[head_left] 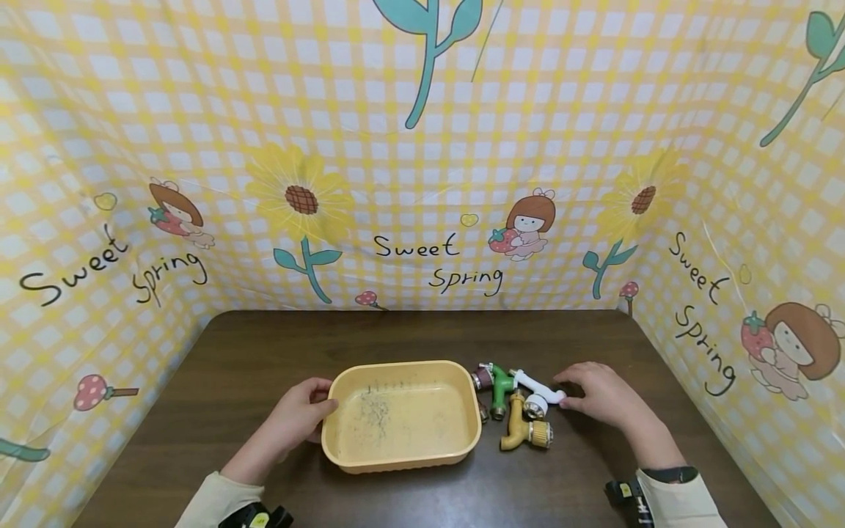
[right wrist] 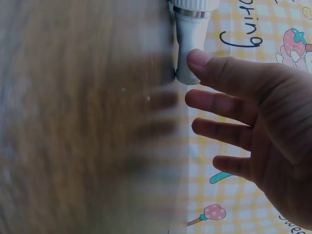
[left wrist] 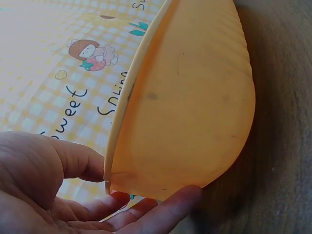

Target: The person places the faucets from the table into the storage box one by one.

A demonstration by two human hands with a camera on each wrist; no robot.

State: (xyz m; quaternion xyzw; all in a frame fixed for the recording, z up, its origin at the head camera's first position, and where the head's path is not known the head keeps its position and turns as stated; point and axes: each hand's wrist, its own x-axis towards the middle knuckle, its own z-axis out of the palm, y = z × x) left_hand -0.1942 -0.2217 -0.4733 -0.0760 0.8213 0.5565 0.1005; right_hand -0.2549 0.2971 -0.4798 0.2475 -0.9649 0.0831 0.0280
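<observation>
A yellow plastic basin (head_left: pixel 403 466) stands on the table, with dark specks on its floor. My left hand (head_left: pixel 300 414) grips its left end, thumb over the rim and the other fingers against the outer wall, as the left wrist view shows too. Right of the basin lie a yellow tap (head_left: pixel 517 425), a green tap (head_left: pixel 502 385) and a white tap (head_left: pixel 538 387) close together. A purple tap (head_left: pixel 484 377) lies partly behind the basin's edge. My right hand (head_left: pixel 604 392) is at the white tap's right end, fingers extended, the thumb by the tap (right wrist: pixel 190 36).
The dark wooden table (head_left: pixel 277 337) is enclosed on the back and sides by yellow checked cloth (head_left: pixel 409 169) with printed flowers and figures. Another metal tap end (head_left: pixel 484 414) shows at the basin's right side.
</observation>
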